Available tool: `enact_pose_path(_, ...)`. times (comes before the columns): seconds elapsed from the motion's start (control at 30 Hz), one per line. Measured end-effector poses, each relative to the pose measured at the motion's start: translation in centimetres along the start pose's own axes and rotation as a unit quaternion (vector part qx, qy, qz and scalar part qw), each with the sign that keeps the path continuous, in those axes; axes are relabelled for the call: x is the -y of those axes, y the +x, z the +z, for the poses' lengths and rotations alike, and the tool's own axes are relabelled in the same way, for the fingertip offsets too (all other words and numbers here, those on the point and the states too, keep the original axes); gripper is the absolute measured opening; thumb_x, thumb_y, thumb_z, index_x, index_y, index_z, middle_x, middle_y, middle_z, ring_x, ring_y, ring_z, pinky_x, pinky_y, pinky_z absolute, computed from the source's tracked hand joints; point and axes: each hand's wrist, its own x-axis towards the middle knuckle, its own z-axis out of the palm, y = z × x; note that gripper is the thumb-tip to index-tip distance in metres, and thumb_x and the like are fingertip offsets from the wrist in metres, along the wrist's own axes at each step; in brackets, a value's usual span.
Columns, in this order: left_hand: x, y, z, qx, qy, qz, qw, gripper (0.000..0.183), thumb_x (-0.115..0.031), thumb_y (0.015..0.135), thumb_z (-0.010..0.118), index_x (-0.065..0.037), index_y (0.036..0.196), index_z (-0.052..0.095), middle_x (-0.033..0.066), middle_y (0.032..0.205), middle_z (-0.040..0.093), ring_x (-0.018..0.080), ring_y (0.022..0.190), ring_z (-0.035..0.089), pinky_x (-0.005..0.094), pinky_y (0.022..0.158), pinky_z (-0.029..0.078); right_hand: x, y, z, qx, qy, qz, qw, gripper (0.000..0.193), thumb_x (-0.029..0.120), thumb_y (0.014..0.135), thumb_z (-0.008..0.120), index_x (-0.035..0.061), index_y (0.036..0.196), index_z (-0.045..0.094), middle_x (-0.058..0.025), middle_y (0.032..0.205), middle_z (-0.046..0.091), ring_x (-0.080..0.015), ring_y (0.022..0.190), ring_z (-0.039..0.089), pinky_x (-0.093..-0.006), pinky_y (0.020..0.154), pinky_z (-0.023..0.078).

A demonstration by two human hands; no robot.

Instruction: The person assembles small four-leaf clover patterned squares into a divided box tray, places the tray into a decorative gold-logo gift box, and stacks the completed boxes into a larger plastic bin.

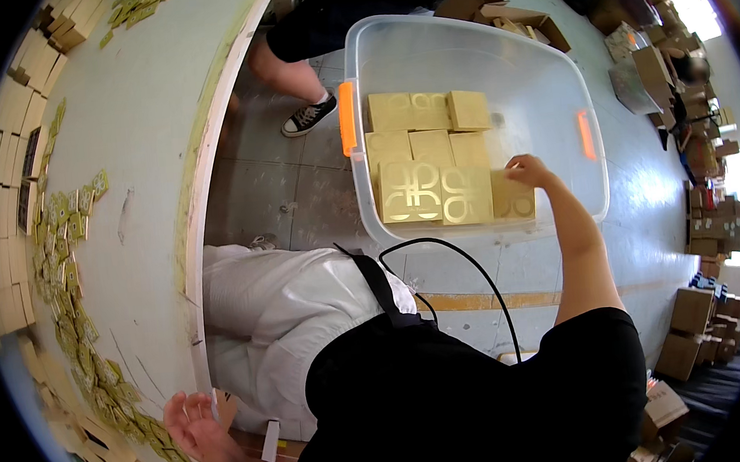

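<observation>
A clear plastic tub (pixel 539 73) with orange handles stands on the floor, several flat gold boxes (pixel 412 146) laid in rows inside it. Two of the nearer boxes carry a shiny geometric pattern. My right hand (pixel 527 171) reaches into the tub, its fingers curled closed at the upper edge of a gold box (pixel 515 197) at the right end of the near row. How firmly the fingertips grip it is partly hidden. At the lower left, my left hand (pixel 198 428) is held by the white table's edge, fingers bent and apart, holding nothing.
The long white table (pixel 149 203) runs along my left, with many small yellow-green packets (pixel 75 312) and stacks of pale boxes (pixel 8 213) on it. Another person's leg (pixel 290 73) stands beyond the tub. A black cable (pixel 485 274) loops beside me. Cardboard boxes (pixel 693 311) line the right.
</observation>
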Motion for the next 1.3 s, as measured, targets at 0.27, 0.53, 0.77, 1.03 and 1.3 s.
enact_pose_path(0.27, -0.5, -0.6, 0.3, 0.048, 0.010, -0.021, 0.999, 0.047, -0.032, 0.095, 0.057, 0.004, 0.125, 0.049, 0.0144, 0.120, 0.057, 0.0230, 0.099, 0.060, 0.0409, 0.091, 0.049, -11.0, 9.0, 10.1, 0.189, -0.198, -0.134, 0.952, 0.061, 0.044, 0.070, 0.072, 0.0044, 0.113, 0.054, -0.0103, 0.095, 0.059, -0.0237, 0.086, 0.055, -0.0410, 0.074, 0.045)
enact_pose_path(0.53, -3.0, -4.7, -3.1, -0.083, -0.012, 0.004, 0.996, 0.032, -0.009, 0.094, 0.053, 0.000, 0.124, 0.050, 0.0072, 0.122, 0.057, 0.0165, 0.104, 0.058, 0.0318, 0.091, 0.045, -8.7, 6.8, 5.5, -0.061, -0.443, -0.128, 0.885, 0.084, 0.043, 0.064, 0.080, 0.0032, 0.129, 0.046, -0.0172, 0.122, 0.056, -0.0310, 0.112, 0.054, -0.0418, 0.093, 0.044)
enact_pose_path(0.77, -2.8, -8.0, -11.3, -0.340, 0.236, 0.029, 0.910, 0.037, -0.005, 0.088, 0.057, 0.002, 0.124, 0.049, 0.0093, 0.124, 0.053, 0.0187, 0.116, 0.050, 0.0333, 0.096, 0.041, 11.9, 9.8, -8.4, -0.287, -0.349, -0.184, 0.873, 0.066, 0.035, 0.071, 0.077, 0.0007, 0.120, 0.050, -0.0176, 0.110, 0.059, -0.0309, 0.103, 0.058, -0.0399, 0.086, 0.047)
enact_pose_path(1.03, -6.5, -0.5, -27.0, -0.553, 0.484, 0.075, 0.674, 0.090, -0.039, 0.066, 0.082, -0.012, 0.139, 0.037, 0.0202, 0.140, 0.037, 0.0359, 0.129, 0.039, 0.0439, 0.105, 0.036, 40.3, 5.8, -9.7, -0.243, -0.206, -0.479, 0.818, 0.046, 0.027, 0.079, 0.074, -0.0022, 0.109, 0.055, -0.0182, 0.098, 0.062, -0.0308, 0.093, 0.062, -0.0377, 0.077, 0.050)
enact_pose_path(1.3, -7.3, 5.6, -30.0, -0.515, 0.500, -0.034, 0.696, 0.065, -0.042, 0.060, 0.083, -0.004, 0.103, 0.052, 0.0143, 0.110, 0.051, 0.0279, 0.105, 0.050, 0.0376, 0.091, 0.043, 53.2, -9.9, -2.4, 0.020, -0.119, -0.552, 0.825, 0.041, 0.018, 0.075, 0.074, 0.0021, 0.110, 0.059, -0.0171, 0.100, 0.062, -0.0293, 0.084, 0.063, -0.0387, 0.074, 0.050)
